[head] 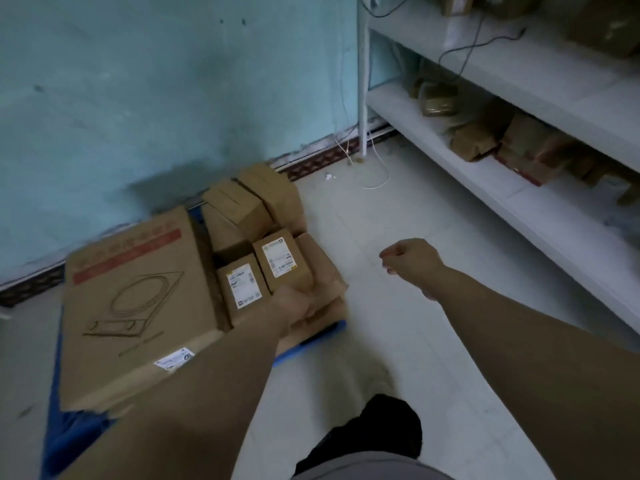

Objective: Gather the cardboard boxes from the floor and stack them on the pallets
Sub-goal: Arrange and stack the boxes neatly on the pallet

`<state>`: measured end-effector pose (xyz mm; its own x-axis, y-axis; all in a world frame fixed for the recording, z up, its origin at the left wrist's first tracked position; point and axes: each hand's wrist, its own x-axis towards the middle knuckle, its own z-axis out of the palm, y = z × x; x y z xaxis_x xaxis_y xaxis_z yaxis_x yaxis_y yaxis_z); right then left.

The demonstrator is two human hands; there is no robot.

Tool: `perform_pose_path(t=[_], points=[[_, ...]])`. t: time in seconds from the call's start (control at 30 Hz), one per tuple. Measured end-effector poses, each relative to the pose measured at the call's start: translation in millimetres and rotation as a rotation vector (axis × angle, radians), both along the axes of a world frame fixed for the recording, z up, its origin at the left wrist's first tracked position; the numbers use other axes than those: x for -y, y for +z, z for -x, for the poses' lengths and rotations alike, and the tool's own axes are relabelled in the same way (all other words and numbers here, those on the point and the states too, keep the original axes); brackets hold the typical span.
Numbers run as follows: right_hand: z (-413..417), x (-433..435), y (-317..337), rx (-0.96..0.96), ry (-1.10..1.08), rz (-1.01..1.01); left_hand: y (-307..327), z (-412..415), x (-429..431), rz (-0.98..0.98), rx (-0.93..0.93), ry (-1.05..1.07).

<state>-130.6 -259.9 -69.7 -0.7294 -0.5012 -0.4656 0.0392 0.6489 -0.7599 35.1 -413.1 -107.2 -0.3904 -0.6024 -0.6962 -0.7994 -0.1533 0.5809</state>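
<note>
Left grip [292, 304]: at 11 o'clock from the person, against the near edge of a small box [282, 261]. Its fingers were hidden behind the box, so I could not tell whether it clasped or only pushed.
Right grip [410, 261]: at 1 o'clock, in the air over the floor [433, 341], fingers loosely curled and holding nothing.
Small box: labelled, on top of the load at the pallet's right side, touching a twin box [242, 285] at its 8 o'clock.
Pallet [311, 344]: blue, by the wall, with only its near edge and left corner showing under the load.
Flat box [138, 306]: large and red-striped, at 9 o'clock of the small box, lying at a tilt.
Rear boxes [256, 202]: plain, at 12 o'clock of the small box, leaning on one another.
Stage: probably settling the small box into the stack.
Risk: the cartons under the small box looked crumpled and uneven, and they sat close to the pallet's 3 o'clock edge. A one-sided shove could tip the small box or slide it off to the floor. A hard push toward 12 o'clock could upset the leaning rear boxes.
</note>
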Motion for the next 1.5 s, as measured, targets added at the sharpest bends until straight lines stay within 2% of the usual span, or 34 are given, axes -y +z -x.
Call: perform_pose_path(t=[0.13,0.37,0.6,0.77,0.87,0.97,1.23,1.4,1.5], points=[[56.4,32.4,-1.6,-0.032,0.129,0.057,-5.9,53.7,5.5,-0.019,-0.007,0.095],[143.8,54.7,-14.1,-0.028,0.380,-0.014,3.9,121.8,-8.6,-0.132,-0.091,0.364],[220.9,115.9,-52.1,-0.080,0.741,-0.126,2.4,145.1,-34.9,-0.046,-0.104,0.794],[236.3,146.6,-59.1,-0.157,0.993,-0.227,-13.6,154.8,-88.3,-0.121,-0.007,1.034],[222.5,161.4,-60.5,-0.187,1.114,-0.270,-25.0,165.7,-103.8,-0.185,-0.023,1.115],[205.7,171.4,-76.6,-0.157,1.133,-0.266,-37.4,173.0,-96.5,-0.174,-0.056,1.163],[193.4,225.4,-170.5,-0.186,1.258,-0.342,-103.6,198.1,-54.5,-0.216,-0.114,1.323],[196.6,282.4,-237.1,-0.219,1.343,-0.433,-178.8,219.1,-22.3,-0.266,-0.074,1.462],[201.2,309.4,-274.9,-0.177,1.289,-0.431,-232.4,234.5,-2.7,-0.306,-0.052,1.510]])
